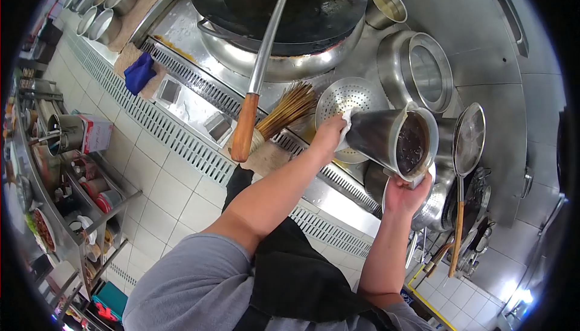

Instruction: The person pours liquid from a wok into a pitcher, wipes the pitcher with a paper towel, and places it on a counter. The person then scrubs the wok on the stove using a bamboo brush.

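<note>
A translucent container of dark brown liquid (412,144) is tilted between my hands, its wide mouth facing right and up. My left hand (329,138) is closed at its narrower base end, with a white cloth or paper (345,130) between. The fingers of my right hand (409,197) curl against the lower rim. Behind the container lies a round perforated strainer (350,95). To the left, a bamboo wok brush (290,110) rests by the stove edge. A long ladle with a wooden handle (246,127) lies across the wok (266,44).
Stacked steel pots (417,68) stand right of the stove, near a steel pot (386,6). A mesh skimmer (469,141) hangs at right. Along the counter front run slotted drains (196,74). A blue cloth (140,73) lies left. Shelving (103,222) stands across the tiled floor.
</note>
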Available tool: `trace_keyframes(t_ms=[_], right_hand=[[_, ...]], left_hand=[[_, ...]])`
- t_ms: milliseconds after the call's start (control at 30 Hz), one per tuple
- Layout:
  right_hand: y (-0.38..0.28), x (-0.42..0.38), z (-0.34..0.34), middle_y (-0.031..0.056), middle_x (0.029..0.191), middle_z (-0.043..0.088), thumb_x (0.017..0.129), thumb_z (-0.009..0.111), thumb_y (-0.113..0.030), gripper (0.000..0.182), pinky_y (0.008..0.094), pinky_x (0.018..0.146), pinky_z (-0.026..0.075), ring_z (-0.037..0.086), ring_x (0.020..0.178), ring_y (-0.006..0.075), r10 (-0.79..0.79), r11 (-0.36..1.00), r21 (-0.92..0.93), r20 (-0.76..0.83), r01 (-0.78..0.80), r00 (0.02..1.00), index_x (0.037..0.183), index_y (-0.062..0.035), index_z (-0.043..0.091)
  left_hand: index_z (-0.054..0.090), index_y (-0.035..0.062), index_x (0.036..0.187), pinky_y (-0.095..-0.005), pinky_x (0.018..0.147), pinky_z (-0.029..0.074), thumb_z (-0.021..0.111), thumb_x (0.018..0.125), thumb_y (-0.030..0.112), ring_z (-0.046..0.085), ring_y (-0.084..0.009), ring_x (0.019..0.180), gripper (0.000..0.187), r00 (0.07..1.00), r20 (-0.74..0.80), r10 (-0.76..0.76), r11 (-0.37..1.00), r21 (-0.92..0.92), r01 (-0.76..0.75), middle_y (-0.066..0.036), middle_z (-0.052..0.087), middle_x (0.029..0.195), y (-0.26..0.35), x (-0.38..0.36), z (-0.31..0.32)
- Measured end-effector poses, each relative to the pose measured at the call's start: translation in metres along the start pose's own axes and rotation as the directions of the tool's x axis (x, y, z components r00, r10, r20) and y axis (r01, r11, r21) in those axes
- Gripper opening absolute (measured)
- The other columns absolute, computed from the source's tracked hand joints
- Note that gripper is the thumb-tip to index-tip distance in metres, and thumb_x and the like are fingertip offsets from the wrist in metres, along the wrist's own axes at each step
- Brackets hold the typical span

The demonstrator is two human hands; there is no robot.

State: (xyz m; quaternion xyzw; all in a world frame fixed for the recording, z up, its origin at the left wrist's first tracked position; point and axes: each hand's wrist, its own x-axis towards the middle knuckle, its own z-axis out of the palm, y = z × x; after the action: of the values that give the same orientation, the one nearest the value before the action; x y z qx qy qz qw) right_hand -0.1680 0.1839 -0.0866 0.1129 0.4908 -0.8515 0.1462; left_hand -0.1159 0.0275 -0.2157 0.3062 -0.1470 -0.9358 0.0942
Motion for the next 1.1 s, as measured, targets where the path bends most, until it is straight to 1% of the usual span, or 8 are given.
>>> trace_keyframes(t_ms=[433,533,600,733,800,933,1000,1100], right_hand=[[-0.018,-0.014,-0.013,0.0045,0.083,0.064,0.089,0.043,-0.022,0.022,0.0223,0.042,0.035,0.051,0.055,0.0112,0.041,0.998,-0.048,0.093,-0.036,0.995,0.089,-0.0059,0.059],[-0.024,-0.017,-0.013,0.0084,0.095,0.065,0.088,0.043,-0.021,0.026,0.0271,0.055,0.048,0.061,0.073,0.0157,0.116,0.993,-0.002,0.218,-0.118,0.969,0.098,-0.0036,0.06],[-0.024,-0.025,0.0,0.0134,0.109,0.063,0.087,0.042,-0.022,0.034,0.0378,0.08,0.053,0.062,0.097,0.0231,0.104,0.993,0.045,0.106,-0.109,0.989,0.108,-0.001,0.059],[-0.025,-0.029,-0.001,0.0118,0.113,0.063,0.088,0.041,-0.025,0.037,0.0393,0.084,0.053,0.062,0.098,0.0259,0.092,0.995,0.036,-0.033,-0.091,0.995,0.112,-0.0033,0.06],[-0.03,-0.027,-0.017,0.0135,0.119,0.061,0.087,0.043,-0.025,0.041,0.0459,0.101,0.042,0.056,0.113,0.0297,0.159,0.983,0.052,0.212,-0.174,0.964,0.117,-0.0021,0.058],[-0.031,-0.025,-0.02,0.0147,0.12,0.06,0.086,0.044,-0.024,0.042,0.0452,0.097,0.045,0.058,0.11,0.0297,0.158,0.987,-0.004,0.222,-0.161,0.962,0.118,-0.0011,0.057],[-0.029,-0.023,-0.02,0.015,0.12,0.06,0.086,0.044,-0.025,0.042,0.0451,0.097,0.046,0.058,0.11,0.0294,0.147,0.988,0.005,0.21,-0.151,0.967,0.118,-0.0008,0.057],[-0.027,-0.02,-0.022,0.0154,0.119,0.061,0.087,0.043,-0.024,0.041,0.045,0.096,0.046,0.058,0.11,0.0288,0.131,0.991,0.002,0.212,-0.134,0.968,0.116,0.0002,0.058]], left_hand=[[0.063,0.0084,0.102,-0.0358,0.082,0.048,0.054,0.09,0.023,0.064,-0.0203,0.09,0.021,0.957,0.057,-0.283,0.957,-0.042,0.286,-0.007,0.066,0.1,-0.002,0.023,-0.001],[0.063,0.0034,0.102,-0.037,0.084,0.049,0.054,0.091,0.022,0.065,-0.021,0.089,0.023,0.955,0.092,-0.283,0.956,-0.052,0.288,-0.009,0.067,0.1,0.001,0.031,-0.004],[0.062,0.0004,0.105,-0.0356,0.086,0.05,0.054,0.092,0.022,0.064,-0.0209,0.093,0.027,0.981,0.091,-0.173,0.972,-0.146,0.184,-0.011,0.067,0.101,0.015,0.028,-0.01],[0.061,-0.0025,0.11,-0.0345,0.087,0.049,0.054,0.093,0.021,0.064,-0.0207,0.094,0.03,0.974,0.193,-0.122,0.975,-0.162,0.154,-0.012,0.066,0.104,0.029,0.033,-0.021],[0.06,-0.0021,0.111,-0.0341,0.087,0.049,0.054,0.093,0.021,0.064,-0.0205,0.094,0.031,0.968,0.228,-0.109,0.977,-0.154,0.147,-0.011,0.066,0.103,0.034,0.029,-0.021],[0.061,0.0016,0.11,-0.0298,0.082,0.048,0.053,0.093,0.022,0.062,-0.0159,0.091,0.028,0.987,0.154,-0.046,0.991,0.128,0.026,-0.007,0.065,0.102,0.04,0.015,-0.012],[0.062,0.0026,0.109,-0.0255,0.078,0.046,0.052,0.095,0.023,0.057,-0.0098,0.088,0.026,0.926,0.365,-0.093,0.828,0.545,-0.132,-0.003,0.063,0.101,0.037,0.01,-0.01],[0.061,0.0001,0.104,-0.0278,0.076,0.045,0.049,0.096,0.024,0.054,-0.0117,0.082,0.028,0.885,0.462,0.061,0.783,0.528,-0.329,-0.004,0.063,0.088,0.021,-0.002,0.0]])
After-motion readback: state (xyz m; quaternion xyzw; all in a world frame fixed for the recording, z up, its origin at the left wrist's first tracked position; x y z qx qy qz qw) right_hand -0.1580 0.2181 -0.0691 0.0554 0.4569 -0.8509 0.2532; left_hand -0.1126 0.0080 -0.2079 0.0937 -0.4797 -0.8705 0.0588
